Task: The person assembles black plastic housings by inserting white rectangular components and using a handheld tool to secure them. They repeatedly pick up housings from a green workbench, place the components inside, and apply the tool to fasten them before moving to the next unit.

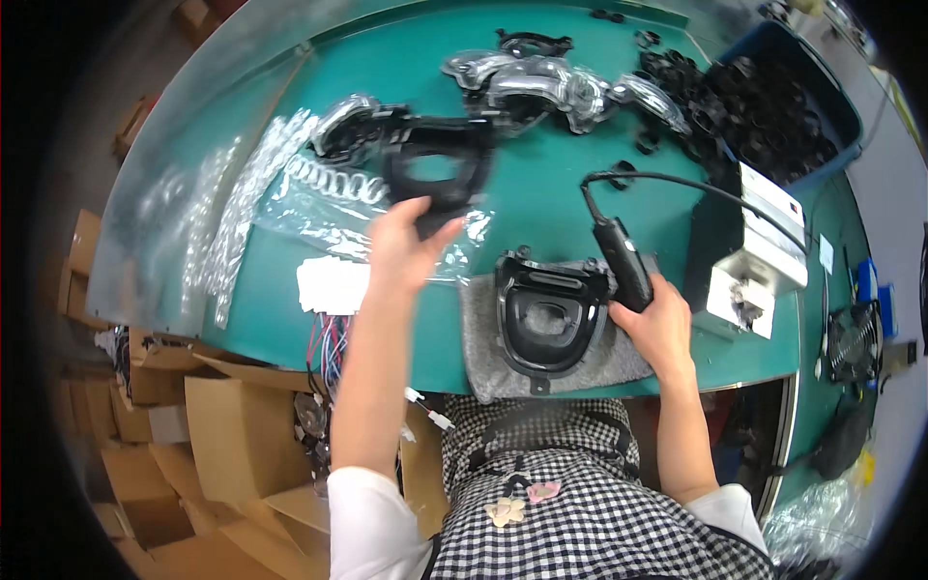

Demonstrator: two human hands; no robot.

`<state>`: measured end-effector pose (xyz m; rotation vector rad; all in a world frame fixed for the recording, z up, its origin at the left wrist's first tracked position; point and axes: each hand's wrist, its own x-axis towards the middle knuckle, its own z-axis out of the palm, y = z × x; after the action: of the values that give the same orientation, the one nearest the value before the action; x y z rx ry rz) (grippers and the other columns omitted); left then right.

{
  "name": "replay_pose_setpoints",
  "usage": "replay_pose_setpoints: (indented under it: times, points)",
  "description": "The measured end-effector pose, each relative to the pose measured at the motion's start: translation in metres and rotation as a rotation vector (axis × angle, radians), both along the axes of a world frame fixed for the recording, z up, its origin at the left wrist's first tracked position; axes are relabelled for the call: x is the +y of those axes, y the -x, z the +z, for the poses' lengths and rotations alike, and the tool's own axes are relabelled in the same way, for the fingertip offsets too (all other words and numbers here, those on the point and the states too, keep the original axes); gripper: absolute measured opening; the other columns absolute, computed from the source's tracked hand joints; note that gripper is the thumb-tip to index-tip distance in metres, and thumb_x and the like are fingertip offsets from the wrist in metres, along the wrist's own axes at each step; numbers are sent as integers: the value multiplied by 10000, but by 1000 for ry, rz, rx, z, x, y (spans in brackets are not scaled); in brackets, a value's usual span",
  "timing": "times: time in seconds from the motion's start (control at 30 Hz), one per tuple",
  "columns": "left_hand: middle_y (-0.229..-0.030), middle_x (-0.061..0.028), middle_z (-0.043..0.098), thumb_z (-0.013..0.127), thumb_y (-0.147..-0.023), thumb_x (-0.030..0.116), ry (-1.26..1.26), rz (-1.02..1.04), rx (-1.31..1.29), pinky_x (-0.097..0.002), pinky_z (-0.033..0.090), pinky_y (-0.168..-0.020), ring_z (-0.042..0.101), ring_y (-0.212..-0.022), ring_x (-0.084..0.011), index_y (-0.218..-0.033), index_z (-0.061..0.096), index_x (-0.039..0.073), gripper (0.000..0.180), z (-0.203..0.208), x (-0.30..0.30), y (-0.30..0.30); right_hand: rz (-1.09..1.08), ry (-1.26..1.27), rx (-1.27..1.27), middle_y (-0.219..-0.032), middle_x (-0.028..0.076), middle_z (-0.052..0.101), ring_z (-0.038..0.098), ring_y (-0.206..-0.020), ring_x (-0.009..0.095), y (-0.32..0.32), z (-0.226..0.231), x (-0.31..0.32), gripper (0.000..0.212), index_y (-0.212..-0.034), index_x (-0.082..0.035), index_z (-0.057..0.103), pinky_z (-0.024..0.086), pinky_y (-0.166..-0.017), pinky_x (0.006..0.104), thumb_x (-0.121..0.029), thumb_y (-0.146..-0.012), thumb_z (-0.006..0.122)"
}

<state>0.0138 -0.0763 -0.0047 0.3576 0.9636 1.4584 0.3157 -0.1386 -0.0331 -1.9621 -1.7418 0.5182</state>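
My left hand [406, 242] grips the lower end of a black plastic frame [440, 145] with a large opening; motion smears it slightly. It is held over the left part of the green bench. My right hand [662, 324] is closed around the lower end of a black corded hand tool [622, 259], whose cable leaves its upper end. The tool's working tip does not show. Just left of that hand, a similar black plastic housing [543, 317] with an oval opening lies on a grey cloth pad [483, 362] at the bench's near edge.
Clear and black curved parts [532, 82] lie along the back of the green bench [551, 213]. A blue bin [851, 121] holds many small black rings. A metal-cased box [754, 246] stands at right. Wires, a clear bag [319, 222] and a coiled white tube lie left; cardboard boxes [237, 435] stand below.
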Motion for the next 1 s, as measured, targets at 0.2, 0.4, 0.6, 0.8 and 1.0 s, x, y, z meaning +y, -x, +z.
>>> replay_pose_setpoints:
  times: [0.2,0.4,0.6,0.8,1.0]
  points:
    - [-1080,-207,572,515,-943,201,163,-247,51,-380,590,-648,636,-866,-300,-1130,477,-116,370,-35,50,-59,-29,55,39,-870,210,608,606,-817,380,0,3,1,449,-952,44,580,476,-723,439,-215,-626,747]
    - [-824,-144,639,644,-840,146,24,152,1556,-373,510,-722,627,-802,-291,-939,643,6,171,-37,72,74,-24,50,94,-884,193,598,598,-799,372,-2,1,-1,469,-985,53,572,475,-712,416,-177,-618,754]
    - [-1033,-154,566,732,-751,105,157,-86,1998,-400,484,-789,602,-924,-322,-1052,598,55,333,-54,74,95,-28,61,92,-874,197,596,598,-782,375,-1,2,1,460,-971,55,574,475,-697,419,-173,-615,755]
    - [-921,-51,567,676,-821,78,-84,113,1041,-296,496,-713,617,-831,-165,-1075,623,35,263,-9,45,81,-20,28,42,-856,221,604,593,-789,398,1,0,1,415,-926,62,573,466,-705,441,-179,-625,726]
    - [-834,-25,622,584,-892,37,-241,-95,954,-220,470,-712,596,-823,-98,-1065,647,3,187,14,-20,40,-27,-60,-37,-905,196,602,593,-829,385,-5,21,-9,371,-951,21,592,464,-731,432,-149,-643,708]
